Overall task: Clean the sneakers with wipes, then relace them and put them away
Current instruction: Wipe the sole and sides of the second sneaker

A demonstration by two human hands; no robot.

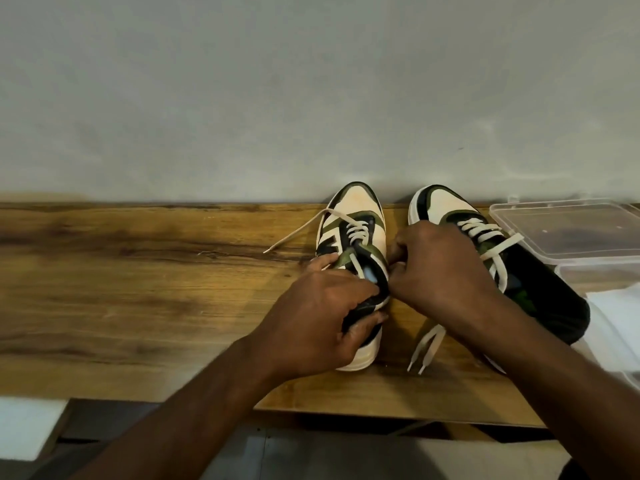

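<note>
Relacing in progress, not yet finished: left hand (311, 317) gripping collar of left sneaker (353, 258) at 6 o'clock of table (138, 271), right hand (440, 271) curled at its upper eyelets, apparently pinching lace (358, 268), though not clear. At 3 o'clock right sneaker (485, 258), laced but untied. Farther, at 10 o'clock of left sneaker, loose lace end (294, 230); putting away still left.

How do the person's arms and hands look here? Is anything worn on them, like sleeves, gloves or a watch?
Both forearms are bare as far as the picture shows: no sleeves in view. The left hand and the right hand have no gloves. No watch, bracelet or ring shows on the visible sides.
</note>
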